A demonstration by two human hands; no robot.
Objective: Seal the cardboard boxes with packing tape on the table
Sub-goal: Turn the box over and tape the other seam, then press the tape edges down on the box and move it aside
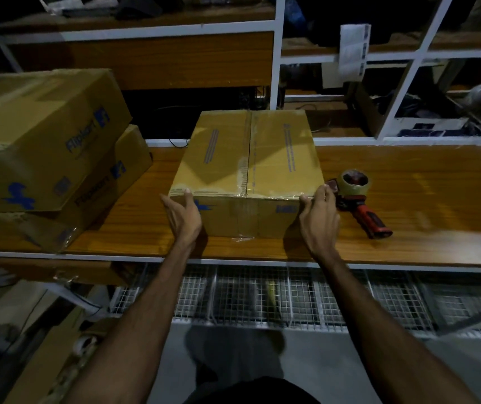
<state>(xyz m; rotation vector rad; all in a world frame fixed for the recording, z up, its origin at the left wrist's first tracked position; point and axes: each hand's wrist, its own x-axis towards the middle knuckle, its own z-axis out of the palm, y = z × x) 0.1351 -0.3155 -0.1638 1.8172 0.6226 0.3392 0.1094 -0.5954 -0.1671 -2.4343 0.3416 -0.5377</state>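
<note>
Head view shows a cardboard box (248, 158) sitting near the middle of the table (408, 199), its near face close to the front edge. Clear tape already runs along its centre seam and over the near top edge, so this box looks sealed. The left hand (182, 217) is spread flat against the near left corner, and the right hand (319, 217) is spread against the near right corner; neither pinches anything. My guess is that the step in hand is shifting or turning the finished box. The tape dispenser (355, 196) lies just beside the box's right side, handle pointing toward the front edge, so a rightward slide would likely strike it. Stacked boxes (44, 147) crowd the left end. Open room lies toward the right end, beyond the dispenser.
</note>
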